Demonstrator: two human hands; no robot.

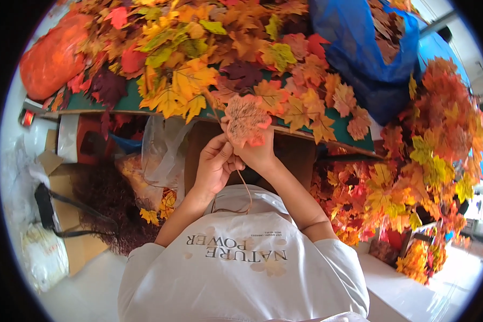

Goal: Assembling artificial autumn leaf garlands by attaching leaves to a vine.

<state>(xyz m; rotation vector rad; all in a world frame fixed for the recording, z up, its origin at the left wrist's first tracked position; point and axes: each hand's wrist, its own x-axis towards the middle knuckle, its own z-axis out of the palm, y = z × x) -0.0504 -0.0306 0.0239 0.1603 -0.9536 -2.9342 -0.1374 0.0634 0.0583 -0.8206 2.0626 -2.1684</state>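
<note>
Green table heaped with autumn-coloured leaves, blue bag by its right edge, right hand with fingers hidden, cannot tell their state, left hand pinching, 1 pink-orange leaf before the right hand at the table's near edge, thin brown stem between left fingertips
</note>
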